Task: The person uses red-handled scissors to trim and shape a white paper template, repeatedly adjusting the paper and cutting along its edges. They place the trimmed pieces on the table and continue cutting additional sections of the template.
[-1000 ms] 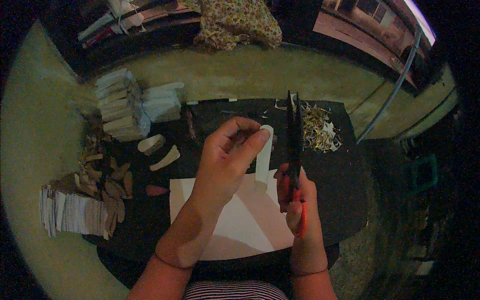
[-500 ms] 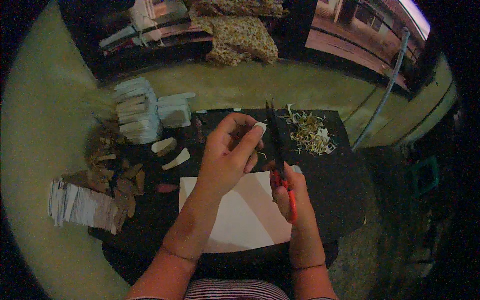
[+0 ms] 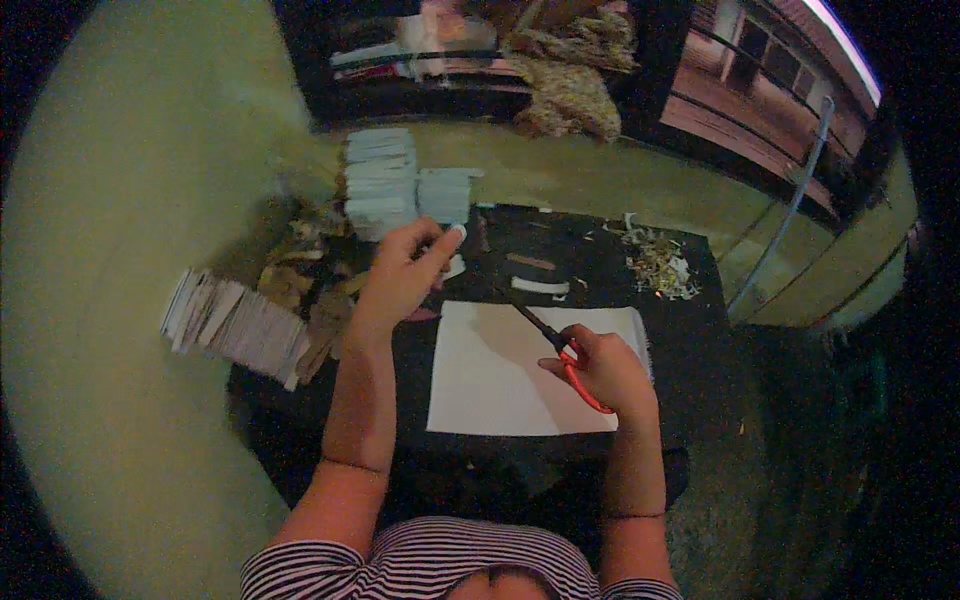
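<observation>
Left hand [image 3: 395,280] pinches round-ended pale piece [image 3: 459,233], long axis unclear, nearer stacked white pieces [image 3: 380,180] on tabletop [image 3: 690,345]; right hand [image 3: 612,375] grips red-handled scissors [image 3: 553,337], blades slanting up-left over white sheet [image 3: 480,385].

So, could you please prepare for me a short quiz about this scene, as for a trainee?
1. Which hand holds the scissors?
2. True or false: the pile of scraps lies toward the right end of the dark table.
3. Fill the gap: the handles of the scissors are ____ in colour.

Key:
1. The right hand.
2. True.
3. Red.
</observation>
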### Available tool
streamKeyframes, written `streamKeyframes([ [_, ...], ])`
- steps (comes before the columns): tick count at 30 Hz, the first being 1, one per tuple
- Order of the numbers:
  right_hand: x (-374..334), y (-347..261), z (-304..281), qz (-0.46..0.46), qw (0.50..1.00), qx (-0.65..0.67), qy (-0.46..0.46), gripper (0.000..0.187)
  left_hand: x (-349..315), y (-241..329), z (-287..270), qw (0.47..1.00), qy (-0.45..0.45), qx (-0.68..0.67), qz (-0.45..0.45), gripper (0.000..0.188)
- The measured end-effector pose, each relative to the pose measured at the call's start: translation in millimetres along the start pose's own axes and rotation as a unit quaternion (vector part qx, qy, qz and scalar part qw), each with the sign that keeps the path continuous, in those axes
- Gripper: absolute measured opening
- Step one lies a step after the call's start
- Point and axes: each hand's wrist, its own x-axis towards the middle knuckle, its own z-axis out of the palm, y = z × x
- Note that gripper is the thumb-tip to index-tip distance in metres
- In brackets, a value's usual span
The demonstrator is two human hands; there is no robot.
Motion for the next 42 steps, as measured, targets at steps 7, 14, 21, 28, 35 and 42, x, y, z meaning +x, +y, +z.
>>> streamKeyframes([
  [7,-16,-2,33,0.023,0.992,-0.089,-0.087,0.035,-22,-100,-29,0.989,-0.050,0.142,0.009,0.029],
  [14,-24,10,41,0.040,0.995,-0.050,-0.074,0.043,-3,-160,-40,0.975,0.018,0.199,0.096,0.023],
  [21,-16,26,31,0.069,0.990,-0.026,-0.122,0.045,35,-130,-5,0.935,-0.037,0.329,0.125,0.025],
  [28,-18,57,35,0.038,0.994,0.009,-0.102,0.039,30,-122,59,0.835,-0.053,0.481,0.261,0.025],
  [35,-21,66,39,-0.005,0.997,0.044,-0.069,0.038,57,-121,149,0.886,-0.131,0.411,0.174,0.026],
  [42,-27,75,41,-0.056,0.997,0.016,-0.043,0.033,71,-96,178,0.903,-0.193,0.377,0.079,0.034],
])
